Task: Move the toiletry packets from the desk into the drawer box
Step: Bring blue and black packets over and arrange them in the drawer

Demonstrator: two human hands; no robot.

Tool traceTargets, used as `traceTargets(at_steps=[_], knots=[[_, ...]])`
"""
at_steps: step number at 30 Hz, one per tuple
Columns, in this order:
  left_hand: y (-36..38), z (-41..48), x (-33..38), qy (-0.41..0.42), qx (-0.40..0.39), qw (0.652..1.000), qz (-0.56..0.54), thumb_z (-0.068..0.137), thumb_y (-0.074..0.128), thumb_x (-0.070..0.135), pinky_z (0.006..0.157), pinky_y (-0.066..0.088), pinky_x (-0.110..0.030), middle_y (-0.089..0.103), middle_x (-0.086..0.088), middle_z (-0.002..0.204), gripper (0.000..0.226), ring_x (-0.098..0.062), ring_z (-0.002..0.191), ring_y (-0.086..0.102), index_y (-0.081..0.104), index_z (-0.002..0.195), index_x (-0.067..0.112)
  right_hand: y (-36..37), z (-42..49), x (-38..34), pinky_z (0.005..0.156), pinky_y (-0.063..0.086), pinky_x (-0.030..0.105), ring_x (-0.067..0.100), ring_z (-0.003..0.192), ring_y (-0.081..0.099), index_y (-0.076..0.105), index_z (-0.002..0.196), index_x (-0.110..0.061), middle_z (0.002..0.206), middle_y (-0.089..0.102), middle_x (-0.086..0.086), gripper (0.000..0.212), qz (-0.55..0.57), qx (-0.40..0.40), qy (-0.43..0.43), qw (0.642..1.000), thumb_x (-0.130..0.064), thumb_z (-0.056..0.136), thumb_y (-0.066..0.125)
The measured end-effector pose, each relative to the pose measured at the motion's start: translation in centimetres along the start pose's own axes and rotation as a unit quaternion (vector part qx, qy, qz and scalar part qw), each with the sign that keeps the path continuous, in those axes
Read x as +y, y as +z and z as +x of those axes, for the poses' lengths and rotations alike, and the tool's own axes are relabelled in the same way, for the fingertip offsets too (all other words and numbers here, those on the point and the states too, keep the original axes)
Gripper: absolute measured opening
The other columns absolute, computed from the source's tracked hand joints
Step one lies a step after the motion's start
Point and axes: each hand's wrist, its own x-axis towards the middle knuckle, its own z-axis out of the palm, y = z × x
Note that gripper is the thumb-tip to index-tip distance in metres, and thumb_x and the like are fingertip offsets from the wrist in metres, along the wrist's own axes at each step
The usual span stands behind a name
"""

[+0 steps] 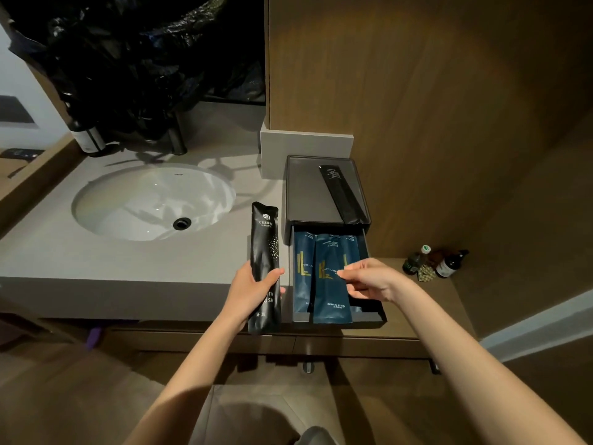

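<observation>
A: Two hands in shot. First, the left hand point(253, 292) at the front edge of the worktop point(96, 261), fingers wrapped round a black packet point(265, 252), thumb across its face. Held upright, just left of the drawer box point(308, 191), lower end hanging past the worktop's front edge.

B: And on the other side?

A: Over there, the right hand point(369, 279) above the open drawer point(365, 317), fingers curled in, thumb and forefinger pinching the middle blue packet point(330, 293) near its right edge.

B: Counting three blue ones in there. Middle one on top, overlapping the left blue packet point(301, 277) and the right blue packet point(351, 245), with its lower end up on the drawer's front wall.

A: Spotting one more up top: second black packet point(341, 194), lying slantwise on the drawer box, lower end at the front right corner.

B: Round about: white sink point(154, 200) sunk into the worktop left of the box, black plastic bag point(144, 59) heaped behind the sink, a few small bottles point(449, 263) on the lower wooden ledge point(439, 300) far right, well apart from the box.
</observation>
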Motion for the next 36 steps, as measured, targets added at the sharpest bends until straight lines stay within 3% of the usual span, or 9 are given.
traceTargets(at_steps=[4,7,10,15,26,29,32,34,36], knots=[[0.4,0.5,-0.1,-0.013,-0.001,1.0,-0.016,0.088,0.065,0.022,0.079,0.056,-0.031,0.074,-0.007,0.09,0.029,-0.016,0.07,0.073,0.059,0.113,0.007,0.1,2.1,-1.0,0.043,0.051,0.018,0.01,0.054,0.055,0.055,0.083,-0.011,0.066,0.056,0.004,0.011,-0.063,0.037,0.007,0.997,-0.01,0.092,0.062],[0.8,0.8,-0.1,-0.015,-0.009,1.0,-0.002,0.089,0.065,0.024,0.087,0.054,-0.04,0.075,-0.006,0.085,0.026,-0.015,0.072,0.073,0.059,0.11,0.01,0.2,3.4,-1.5,0.038,0.047,0.017,0.008,0.047,0.055,0.05,0.083,-0.013,0.065,0.054,0.006,0.014,-0.112,0.053,0.019,0.992,-0.009,0.094,0.058],[1.2,1.1,-0.4,-0.021,-0.015,1.0,0.012,0.089,0.065,0.024,0.088,0.054,-0.047,0.073,-0.005,0.096,0.027,-0.018,0.075,0.074,0.057,0.112,0.012,0.2,4.3,-2.0,0.037,0.045,0.017,0.008,0.044,0.054,0.048,0.084,-0.013,0.064,0.053,0.005,0.014,-0.125,0.062,0.017,0.99,-0.009,0.096,0.055],[1.8,1.3,-0.8,-0.018,-0.021,0.999,0.021,0.09,0.062,0.022,0.088,0.055,-0.047,0.069,-0.003,0.11,0.026,-0.019,0.079,0.074,0.056,0.115,0.014,1.0,5.0,-2.0,0.04,0.043,0.018,0.007,0.043,0.052,0.04,0.069,-0.015,0.06,0.049,0.004,0.031,-0.189,0.054,-0.01,0.98,-0.01,0.098,0.051],[2.0,1.2,-0.7,-0.028,-0.023,0.999,-0.004,0.091,0.06,0.016,0.086,0.056,-0.046,0.07,-0.005,0.107,0.023,-0.02,0.076,0.074,0.056,0.114,0.014,0.8,5.6,-1.5,0.04,0.039,0.016,0.01,0.052,0.039,0.037,0.066,-0.016,0.062,0.039,0.003,0.034,-0.237,0.058,-0.054,0.968,-0.012,0.097,0.053],[2.1,1.1,-0.7,-0.033,-0.019,0.999,-0.019,0.092,0.06,0.014,0.085,0.056,-0.046,0.07,-0.007,0.105,0.022,-0.021,0.073,0.074,0.056,0.113,0.013,0.9,5.9,-1.4,0.045,0.044,0.02,0.014,0.059,0.045,0.04,0.066,-0.015,0.071,0.047,0.005,0.033,-0.267,0.086,-0.078,0.957,-0.012,0.094,0.057],[2.1,1.0,-0.7,-0.031,-0.018,0.999,-0.013,0.092,0.06,0.015,0.083,0.057,-0.044,0.071,-0.009,0.101,0.019,-0.02,0.072,0.074,0.057,0.11,0.013,1.2,5.8,-1.0,0.058,0.053,0.03,0.02,0.061,0.057,0.054,0.085,-0.011,0.089,0.062,0.006,0.014,-0.317,0.168,-0.131,0.924,-0.017,0.089,0.065],[2.0,1.0,-0.7,-0.032,-0.017,0.999,-0.012,0.091,0.06,0.015,0.083,0.057,-0.046,0.071,-0.01,0.1,0.018,-0.021,0.073,0.074,0.057,0.109,0.013,1.3,5.5,-0.5,0.071,0.057,0.039,0.023,0.069,0.062,0.054,0.109,-0.012,0.098,0.065,0.009,0.028,-0.334,0.206,-0.172,0.904,-0.017,0.086,0.069],[2.0,1.1,-0.7,-0.034,-0.018,0.999,-0.015,0.092,0.06,0.015,0.083,0.057,-0.046,0.071,-0.01,0.1,0.018,-0.021,0.073,0.074,0.056,0.109,0.013,1.4,5.0,0.1,0.088,0.053,0.044,0.026,0.098,0.062,0.047,0.13,-0.015,0.118,0.061,0.01,0.048,-0.386,0.218,-0.226,0.868,-0.019,0.086,0.068]])
